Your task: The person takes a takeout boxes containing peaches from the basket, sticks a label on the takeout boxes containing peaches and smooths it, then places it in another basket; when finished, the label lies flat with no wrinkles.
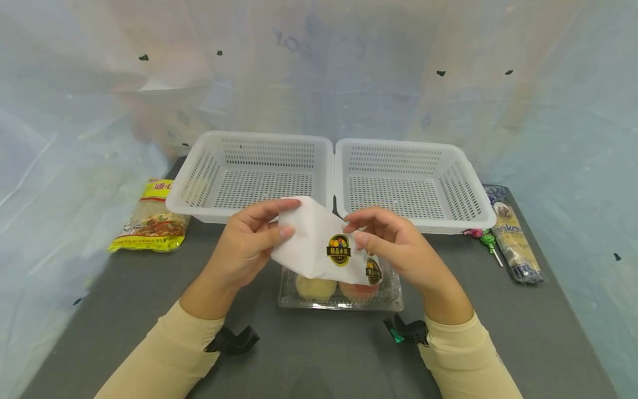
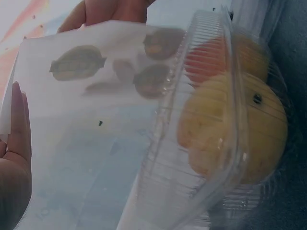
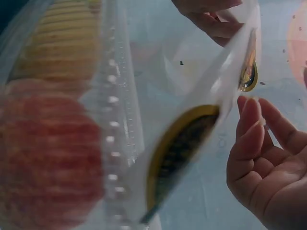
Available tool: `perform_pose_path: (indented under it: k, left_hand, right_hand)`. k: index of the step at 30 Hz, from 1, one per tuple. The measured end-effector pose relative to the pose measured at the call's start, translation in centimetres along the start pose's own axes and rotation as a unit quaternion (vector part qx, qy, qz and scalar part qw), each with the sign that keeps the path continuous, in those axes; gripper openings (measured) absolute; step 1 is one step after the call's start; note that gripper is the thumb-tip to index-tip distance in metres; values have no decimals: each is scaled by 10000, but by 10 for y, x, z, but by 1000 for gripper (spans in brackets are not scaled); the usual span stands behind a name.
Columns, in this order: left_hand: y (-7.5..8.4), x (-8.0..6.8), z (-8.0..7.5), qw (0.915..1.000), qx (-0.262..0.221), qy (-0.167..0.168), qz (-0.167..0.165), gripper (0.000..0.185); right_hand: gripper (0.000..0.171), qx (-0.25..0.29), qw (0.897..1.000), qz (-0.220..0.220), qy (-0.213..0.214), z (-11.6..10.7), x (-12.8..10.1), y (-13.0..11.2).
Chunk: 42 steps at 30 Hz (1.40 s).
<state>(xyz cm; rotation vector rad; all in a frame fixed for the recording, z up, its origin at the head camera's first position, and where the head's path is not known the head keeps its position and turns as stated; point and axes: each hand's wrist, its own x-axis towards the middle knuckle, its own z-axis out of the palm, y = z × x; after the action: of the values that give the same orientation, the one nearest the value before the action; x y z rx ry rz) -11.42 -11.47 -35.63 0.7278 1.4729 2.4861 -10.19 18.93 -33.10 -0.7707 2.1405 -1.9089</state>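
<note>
- Pale plastic backdrop (image 1: 319,72) rises behind a dark grey surface (image 1: 319,368), where two white baskets, the left basket (image 1: 214,215) and the right basket (image 1: 394,143), stand side by side.
- Left hand (image 1: 244,241): thumb and forefinger pinch the sheet (image 1: 299,244) at its left part, with the other fingers loosely bent.
- Right hand (image 1: 399,244): thumb and fingertips close together on the sheet's upper right edge — a light pinch, as far as the pictures show.
- Between both hands, the sheet hangs over the clear box (image 1: 344,305), just in front of the baskets, and hides part of the lid.
- To handle it well, I would judge, hold the left part firm and the sheet gently taut; let the right fingertips work close to one label's edge, slowly, so nothing tears or sticks to itself.
- Best, too, not to press down on the thin lid.
- As for looks, the sheet is white, thin and creased, its lower edge slanting; the left wrist view shows labels faintly through it.
- Two labels face up clearly — a middle label (image 1: 339,250) and a corner label (image 1: 373,270), both black and gold.
- Below, yellow fruit (image 1: 316,289) and red fruit (image 1: 358,291) show through the box.
</note>
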Motion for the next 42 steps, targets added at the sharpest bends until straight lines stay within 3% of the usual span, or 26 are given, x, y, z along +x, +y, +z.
perform_pose_path:
  k: [13,22,35,42]
  left_hand:
    - [-4,1,-4,9993,302,134,-144,53]
    - [-7,2,-2,9989,449,69,-140,52]
    - [-10,4,2,9965,674,-46,-496,58]
    - [-17,-1,0,9930,752,-219,-889,58]
  right_hand:
    - [19,-671,9975,28,-220,5,2,7]
    - [12,-1065,9942,171,35,1,-3,0]
    - [12,-874,9956,-131,308,-15,-9,-7]
    - [10,-635,9932,-484,851,-22,-14,-12]
